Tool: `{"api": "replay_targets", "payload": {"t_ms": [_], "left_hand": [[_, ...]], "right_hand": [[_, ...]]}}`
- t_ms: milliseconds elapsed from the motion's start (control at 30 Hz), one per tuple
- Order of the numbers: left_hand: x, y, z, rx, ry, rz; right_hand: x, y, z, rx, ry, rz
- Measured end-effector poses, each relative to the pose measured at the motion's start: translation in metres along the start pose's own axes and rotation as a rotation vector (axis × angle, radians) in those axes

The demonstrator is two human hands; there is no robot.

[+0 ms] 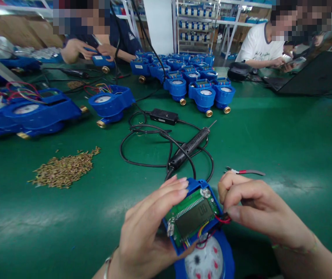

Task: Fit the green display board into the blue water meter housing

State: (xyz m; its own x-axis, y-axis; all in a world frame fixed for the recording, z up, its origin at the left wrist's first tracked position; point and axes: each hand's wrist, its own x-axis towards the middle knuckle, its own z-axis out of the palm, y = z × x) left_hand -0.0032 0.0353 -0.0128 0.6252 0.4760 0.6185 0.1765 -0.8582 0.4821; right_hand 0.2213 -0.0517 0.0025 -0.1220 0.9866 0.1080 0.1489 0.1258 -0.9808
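Meter (196,234) sits low before the person, its screen (193,220) tipped up over the dial (205,257); its lower end is out of sight, so I can't tell whether it rests on the tabletop (284,139). The left hand (145,228) cups it, fingers laid along the top edge and thumb underneath. The right hand (253,201) is curled just beside the casing, thumb and forefinger seemingly pinching the red wires (223,220).

I'd guess the body is stiff and fairly heavy, given the brass ends on the other meters (206,93), with slick blue plastic outside. The bare board (173,213) and thin wires look fragile; the casing rim is the safer hold, clear of screen and leads.

The tabletop is green, smooth and faintly shiny. A soldering iron (189,149) lies just beyond the meter among loops of black cable (148,166). Loose screws (64,170) are heaped to the left. Farther back the other meters stand in close ranks, an open laptop (302,73) to their right. Two people work across the way, one in a white shirt (254,44), with loaded shelves (195,25) behind.
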Motion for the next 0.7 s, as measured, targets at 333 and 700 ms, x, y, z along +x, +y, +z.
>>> {"api": "replay_targets", "payload": {"t_ms": [333,700], "left_hand": [[-0.001,0.0,-0.002,-0.002,-0.059,0.008],[-0.001,-0.001,0.0,0.029,-0.071,-0.029]], "right_hand": [[-0.001,-0.003,-0.007,-0.296,-0.011,-0.045],[0.003,0.0,-0.007,-0.155,-0.057,-0.048]]}}
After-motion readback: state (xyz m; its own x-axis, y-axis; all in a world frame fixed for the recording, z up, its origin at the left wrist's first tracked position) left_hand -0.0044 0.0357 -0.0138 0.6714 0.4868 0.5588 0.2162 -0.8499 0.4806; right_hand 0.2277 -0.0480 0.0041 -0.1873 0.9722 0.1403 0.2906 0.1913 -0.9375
